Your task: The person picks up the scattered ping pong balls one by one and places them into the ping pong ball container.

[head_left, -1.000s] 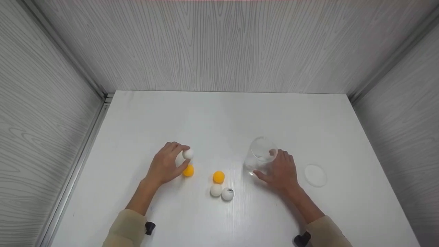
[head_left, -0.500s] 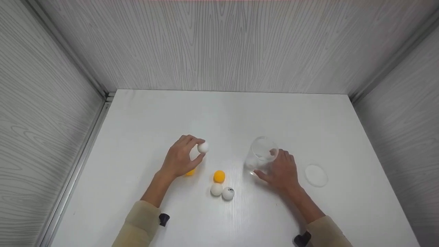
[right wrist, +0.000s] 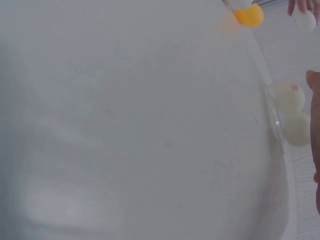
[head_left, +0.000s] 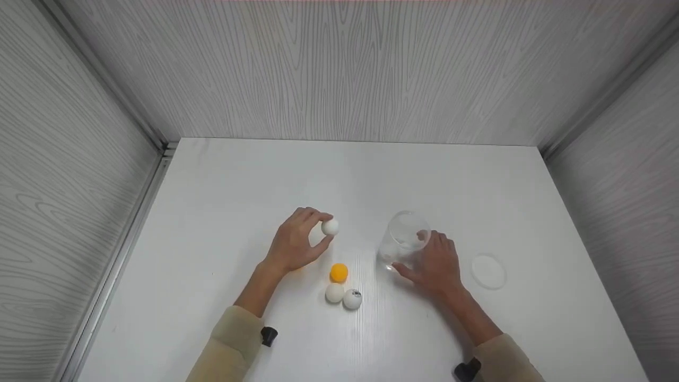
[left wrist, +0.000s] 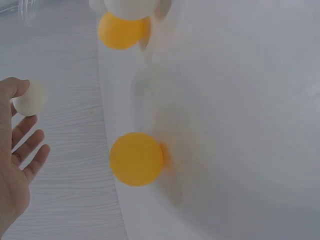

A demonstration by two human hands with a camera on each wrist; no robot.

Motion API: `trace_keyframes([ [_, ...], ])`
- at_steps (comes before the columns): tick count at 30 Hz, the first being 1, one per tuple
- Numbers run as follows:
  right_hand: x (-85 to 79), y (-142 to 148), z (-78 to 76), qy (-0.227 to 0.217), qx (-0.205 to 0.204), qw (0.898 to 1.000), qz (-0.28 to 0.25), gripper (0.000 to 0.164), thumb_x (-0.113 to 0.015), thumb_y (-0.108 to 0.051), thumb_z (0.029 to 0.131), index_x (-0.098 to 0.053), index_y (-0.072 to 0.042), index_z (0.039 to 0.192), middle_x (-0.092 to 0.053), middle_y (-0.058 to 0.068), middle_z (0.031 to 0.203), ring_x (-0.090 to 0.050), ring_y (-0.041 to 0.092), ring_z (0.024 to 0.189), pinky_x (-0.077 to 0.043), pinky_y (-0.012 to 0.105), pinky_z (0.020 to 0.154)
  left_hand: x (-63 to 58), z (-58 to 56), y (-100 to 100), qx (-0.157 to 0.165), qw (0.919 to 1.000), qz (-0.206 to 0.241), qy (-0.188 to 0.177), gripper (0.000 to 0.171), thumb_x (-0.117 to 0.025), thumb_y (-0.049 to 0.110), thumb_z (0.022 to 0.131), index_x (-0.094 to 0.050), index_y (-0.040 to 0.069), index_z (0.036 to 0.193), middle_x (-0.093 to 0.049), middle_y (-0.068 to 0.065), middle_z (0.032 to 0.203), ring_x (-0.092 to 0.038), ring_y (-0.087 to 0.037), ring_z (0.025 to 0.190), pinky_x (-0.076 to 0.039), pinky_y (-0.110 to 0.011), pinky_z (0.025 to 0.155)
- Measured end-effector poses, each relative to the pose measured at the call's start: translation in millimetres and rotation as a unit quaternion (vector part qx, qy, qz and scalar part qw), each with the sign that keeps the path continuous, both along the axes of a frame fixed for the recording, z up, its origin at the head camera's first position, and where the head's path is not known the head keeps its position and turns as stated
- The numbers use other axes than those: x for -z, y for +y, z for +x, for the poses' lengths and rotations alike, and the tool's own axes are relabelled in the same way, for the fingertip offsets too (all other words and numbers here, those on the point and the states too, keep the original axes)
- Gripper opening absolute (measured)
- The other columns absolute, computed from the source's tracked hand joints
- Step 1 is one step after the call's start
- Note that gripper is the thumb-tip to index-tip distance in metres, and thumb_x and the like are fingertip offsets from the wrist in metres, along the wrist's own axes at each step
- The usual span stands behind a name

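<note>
Left hand (head_left: 294,243) pinching a white ball (head_left: 330,227) between thumb and fingertips, raised over the desk (head_left: 254,172), well short of its far edge. Right hand (head_left: 437,265) wrapped round the jar (head_left: 399,243). Orange ball (head_left: 339,272) and white pair (head_left: 334,293) clustered between the hands; lid (head_left: 488,271) toward the desk's right edge.

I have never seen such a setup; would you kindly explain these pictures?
There is no machine: a person works bare-handed. The wide view is taken from the head, looking down; the closer two from the wrists. The left hand pinches a white ball; the right hand holds a clear container, with two pale balls seemingly inside. On the white table lie two orange balls (one mostly hidden behind the left hand in the wide view), two more white balls, and a clear round disc.
</note>
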State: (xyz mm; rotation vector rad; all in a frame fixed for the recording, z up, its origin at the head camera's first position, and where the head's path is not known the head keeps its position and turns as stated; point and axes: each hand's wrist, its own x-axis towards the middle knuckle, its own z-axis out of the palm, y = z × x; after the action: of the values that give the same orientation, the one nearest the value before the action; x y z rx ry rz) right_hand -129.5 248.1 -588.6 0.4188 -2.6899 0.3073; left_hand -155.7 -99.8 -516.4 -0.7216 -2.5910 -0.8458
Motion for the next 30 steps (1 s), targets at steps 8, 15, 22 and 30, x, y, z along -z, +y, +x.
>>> trace_keyframes([
  [8, -1.4, 0, 0.1, 0.01, -0.002, 1.0, 0.004, 0.092, -0.073, -0.075, 0.071, -0.064, 0.004, 0.116, -0.065, 0.017, 0.103, -0.062, 0.038, 0.099, -0.05, 0.049, 0.083, 0.7, -1.3, 11, 0.01, 0.9999, 0.01, -0.008, 0.032, -0.081, 0.023, 0.091, -0.072, 0.014, 0.12, -0.073, -0.003, 0.112, -0.068, -0.023, 0.106, -0.061, -0.036, 0.09],
  [15, -0.6, 0, 0.6, -0.001, 0.0, 1.0, -0.005, 0.091, -0.075, -0.073, 0.07, -0.063, 0.003, 0.117, -0.065, 0.015, 0.104, -0.062, 0.037, 0.101, -0.05, 0.049, 0.085, 4.1, -3.0, 22, 0.019, 0.9996, 0.019, -0.003, 0.031, -0.081, 0.024, 0.092, -0.072, 0.015, 0.12, -0.073, -0.001, 0.112, -0.068, -0.021, 0.105, -0.061, -0.034, 0.09],
  [22, -2.2, -1, 1.4, -0.022, 0.006, 1.0, -0.018, 0.09, -0.078, -0.071, 0.069, -0.06, 0.001, 0.121, -0.064, 0.015, 0.107, -0.061, 0.036, 0.104, -0.05, 0.049, 0.09, 0.6, -4.7, 33, 0.029, 0.9992, 0.027, -0.006, 0.032, -0.081, 0.024, 0.091, -0.072, 0.015, 0.12, -0.074, -0.001, 0.113, -0.068, -0.021, 0.107, -0.061, -0.035, 0.092],
  [30, -3.5, -1, 1.5, -0.031, 0.009, 0.999, -0.015, 0.092, -0.077, -0.072, 0.07, -0.06, 0.002, 0.121, -0.064, 0.017, 0.106, -0.062, 0.037, 0.104, -0.05, 0.05, 0.09, -6.3, -6.5, 44, 0.044, 0.9987, 0.023, -0.002, 0.033, -0.08, 0.027, 0.093, -0.072, 0.014, 0.122, -0.075, -0.001, 0.113, -0.068, -0.021, 0.107, -0.061, -0.034, 0.095],
])
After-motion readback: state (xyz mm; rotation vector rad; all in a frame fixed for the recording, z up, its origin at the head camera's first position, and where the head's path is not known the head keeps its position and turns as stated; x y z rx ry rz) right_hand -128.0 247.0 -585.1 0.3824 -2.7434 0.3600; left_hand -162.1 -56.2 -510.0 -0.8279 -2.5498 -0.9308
